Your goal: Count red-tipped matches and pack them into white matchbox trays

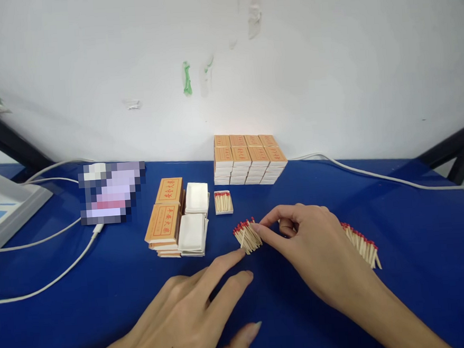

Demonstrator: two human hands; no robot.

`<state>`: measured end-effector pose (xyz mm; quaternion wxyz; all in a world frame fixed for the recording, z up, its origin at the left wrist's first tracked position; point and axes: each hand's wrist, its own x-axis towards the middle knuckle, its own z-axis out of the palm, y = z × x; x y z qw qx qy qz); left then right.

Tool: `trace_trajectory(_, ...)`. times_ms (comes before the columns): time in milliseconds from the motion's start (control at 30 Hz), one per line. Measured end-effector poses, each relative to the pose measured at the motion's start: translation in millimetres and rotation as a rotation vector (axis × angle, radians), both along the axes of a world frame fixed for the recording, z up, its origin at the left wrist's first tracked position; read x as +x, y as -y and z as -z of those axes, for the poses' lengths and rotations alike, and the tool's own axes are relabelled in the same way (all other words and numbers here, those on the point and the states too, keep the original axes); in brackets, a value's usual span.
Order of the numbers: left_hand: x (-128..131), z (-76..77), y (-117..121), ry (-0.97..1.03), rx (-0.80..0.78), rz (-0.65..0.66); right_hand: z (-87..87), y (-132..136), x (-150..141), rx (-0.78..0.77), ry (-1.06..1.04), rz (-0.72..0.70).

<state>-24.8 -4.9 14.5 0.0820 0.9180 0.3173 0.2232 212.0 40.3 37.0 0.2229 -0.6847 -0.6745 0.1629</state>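
Left hand (182, 318): palm down, fingers spread and slightly bent, gripping nothing; the index fingertip touches the lower end of the small match pile (249, 239), and the thumb stands apart.
Right hand (320, 247): thumb and index finger come together at the heads on the pile's right side, the other fingers curled under; whether a match is pinched between them I cannot tell.
Small match pile: on the blue surface (293, 318), between the two hands, red heads mostly toward the far edge, one stick lying askew across the others.
Second match pile (364, 245): toward the surface's right edge, partly hidden by the right hand, heads also toward the far edge.
Filled tray (224, 211): just beyond the small pile, a row of matches inside with heads toward the far edge.
White trays (192, 232): two stacks, one behind the other, left of the filled tray.
Orange boxes (163, 221): two stacks with red lettering, just beside the white trays on their left.
Matchbox block (249, 159): stacked near the far edge, before the wall (329, 82), four boxes across.
Surface's left end: a white power strip (3, 203), white cables (75, 259), and a pixelated object (114, 193), its details masked.
Far right corner: a thin white cord (375, 179) runs near it.
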Motion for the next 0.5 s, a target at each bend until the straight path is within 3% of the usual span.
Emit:
trace_trajectory(367, 2.2, 6.1, 3.5, 0.021, 0.053, -0.112, 2.6, -4.2, 2.3, -0.071, 0.125, 0.01)
trace_trajectory(500, 2.4, 5.9, 4.8, -0.066, 0.047, -0.042, 3.0, -3.5, 3.4, -0.072, 0.13, 0.002)
